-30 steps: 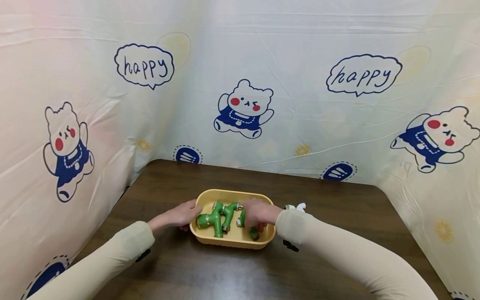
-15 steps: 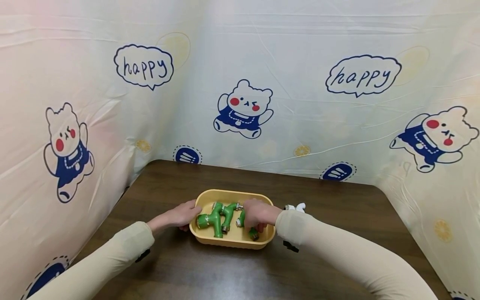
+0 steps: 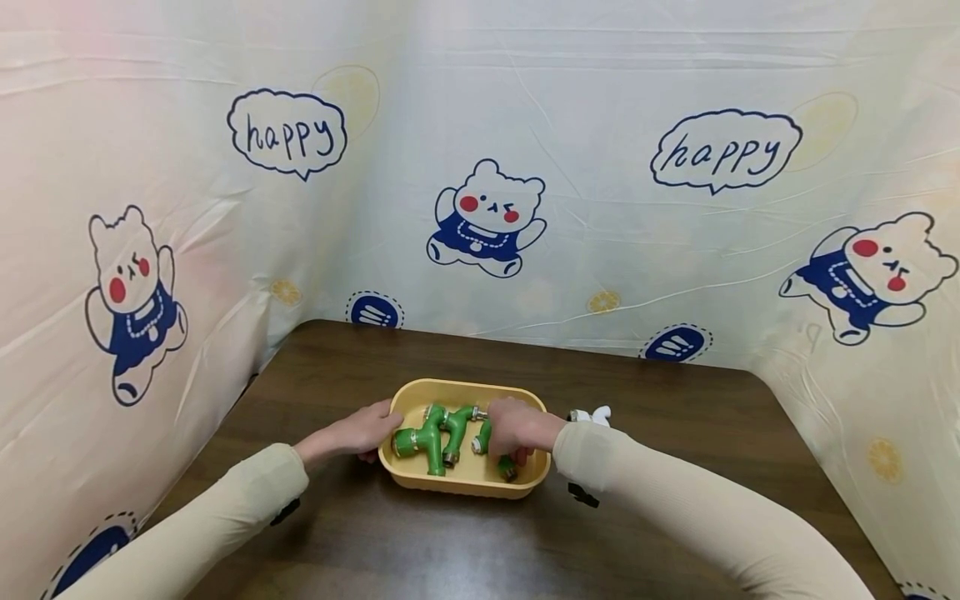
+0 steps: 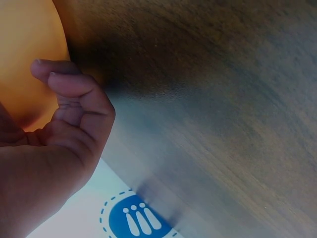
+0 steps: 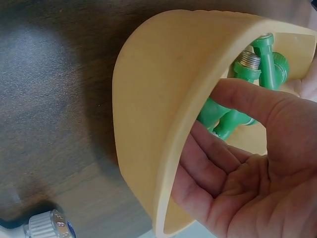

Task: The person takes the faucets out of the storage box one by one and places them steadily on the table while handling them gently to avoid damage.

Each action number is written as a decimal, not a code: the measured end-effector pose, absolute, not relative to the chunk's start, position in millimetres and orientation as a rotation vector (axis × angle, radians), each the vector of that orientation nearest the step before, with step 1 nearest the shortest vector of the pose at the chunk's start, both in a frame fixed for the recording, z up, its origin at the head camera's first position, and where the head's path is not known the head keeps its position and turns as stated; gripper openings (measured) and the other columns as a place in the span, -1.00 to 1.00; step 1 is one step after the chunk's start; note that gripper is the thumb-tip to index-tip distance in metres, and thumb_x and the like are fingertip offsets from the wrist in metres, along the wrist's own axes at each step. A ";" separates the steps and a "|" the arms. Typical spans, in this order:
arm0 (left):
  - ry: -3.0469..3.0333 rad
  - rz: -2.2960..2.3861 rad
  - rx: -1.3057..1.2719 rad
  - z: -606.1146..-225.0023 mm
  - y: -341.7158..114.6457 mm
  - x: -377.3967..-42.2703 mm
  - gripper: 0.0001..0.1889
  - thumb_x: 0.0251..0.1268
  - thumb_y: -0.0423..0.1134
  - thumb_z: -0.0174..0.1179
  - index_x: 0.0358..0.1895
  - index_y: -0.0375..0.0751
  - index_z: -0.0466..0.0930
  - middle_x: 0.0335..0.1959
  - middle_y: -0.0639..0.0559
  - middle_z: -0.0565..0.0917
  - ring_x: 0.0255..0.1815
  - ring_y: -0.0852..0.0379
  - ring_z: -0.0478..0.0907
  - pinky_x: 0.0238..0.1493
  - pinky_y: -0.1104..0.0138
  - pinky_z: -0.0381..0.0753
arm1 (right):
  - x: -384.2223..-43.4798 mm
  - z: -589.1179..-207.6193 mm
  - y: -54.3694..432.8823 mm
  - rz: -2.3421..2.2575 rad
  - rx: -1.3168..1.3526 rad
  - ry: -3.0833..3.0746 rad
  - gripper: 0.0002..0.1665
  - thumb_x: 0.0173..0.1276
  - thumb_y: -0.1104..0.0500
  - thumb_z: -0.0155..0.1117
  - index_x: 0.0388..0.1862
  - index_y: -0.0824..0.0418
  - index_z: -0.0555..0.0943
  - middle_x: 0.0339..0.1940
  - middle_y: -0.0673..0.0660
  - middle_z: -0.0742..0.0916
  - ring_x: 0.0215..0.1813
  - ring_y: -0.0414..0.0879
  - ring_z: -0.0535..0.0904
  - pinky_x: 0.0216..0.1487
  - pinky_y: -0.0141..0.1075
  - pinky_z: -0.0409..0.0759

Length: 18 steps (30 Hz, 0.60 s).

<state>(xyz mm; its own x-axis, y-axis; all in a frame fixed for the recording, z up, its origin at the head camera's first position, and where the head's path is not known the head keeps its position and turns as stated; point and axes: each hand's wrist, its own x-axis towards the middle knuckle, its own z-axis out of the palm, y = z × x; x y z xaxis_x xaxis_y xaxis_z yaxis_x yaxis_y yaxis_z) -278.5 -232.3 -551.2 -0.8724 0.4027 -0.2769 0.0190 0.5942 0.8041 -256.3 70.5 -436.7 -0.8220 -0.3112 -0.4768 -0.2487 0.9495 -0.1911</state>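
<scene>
A yellow plastic bin (image 3: 465, 487) stands on the table with green pipe fittings in it, some showing metal threaded ends. At its left end my left hand (image 3: 366, 427) grips the rim, thumb over the edge and fingers curled outside. My right hand (image 3: 516, 425) reaches into the bin's right end. Its thumb and fingers close round a green pipe fitting (image 5: 213, 113), partly hidden by the hand and the bin wall. Left of that hand lie a branched green fitting (image 3: 456, 427) and a wider green fitting (image 3: 432, 440).
A white tap-like fitting (image 3: 602, 414) with a metal collar lies on the dark wooden table (image 3: 360, 367), right of the bin and partly behind my right forearm. A printed curtain (image 3: 600, 233) surrounds the table's back and sides.
</scene>
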 end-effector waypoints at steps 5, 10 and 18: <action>2.417 1.187 0.464 -530.1 -226.5 -263.8 -0.53 0.70 -0.04 -0.26 0.25 -0.42 0.33 -0.57 -0.08 0.64 -0.72 0.05 0.54 -0.74 0.17 0.53 | -262.5 -446.2 73.8 -0.177 -0.414 2.572 -0.82 0.17 0.30 0.49 -0.49 0.21 0.61 -0.73 0.12 0.68 -0.69 -0.07 0.64 -0.65 -0.24 0.61; 2.368 1.220 0.380 -540.8 -229.7 -271.2 -0.51 0.71 0.02 -0.20 0.31 -0.35 0.32 -0.57 -0.12 0.66 -0.73 0.01 0.54 -0.75 0.16 0.54 | -260.3 -443.3 75.2 -0.198 -0.421 2.571 -0.82 0.18 0.33 0.49 -0.49 0.21 0.61 -0.73 0.12 0.68 -0.69 -0.07 0.65 -0.65 -0.26 0.60; 2.368 1.222 0.399 -535.6 -228.5 -269.0 -0.56 0.71 0.02 -0.21 0.26 -0.29 0.35 -0.58 -0.14 0.66 -0.75 0.02 0.53 -0.77 0.21 0.52 | -258.2 -437.0 78.3 -0.223 -0.436 2.563 -0.83 0.19 0.33 0.48 -0.45 0.21 0.61 -0.71 0.13 0.68 -0.70 -0.07 0.63 -0.66 -0.28 0.58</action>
<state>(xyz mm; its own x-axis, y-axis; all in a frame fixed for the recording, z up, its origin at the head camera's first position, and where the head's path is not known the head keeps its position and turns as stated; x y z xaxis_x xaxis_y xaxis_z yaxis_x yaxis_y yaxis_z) -269.0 -228.5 -535.6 -0.8602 0.4436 -0.2517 0.0519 0.5669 0.8221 -258.2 78.3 -437.0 -0.8098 -0.3490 -0.4715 -0.2625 0.9344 -0.2408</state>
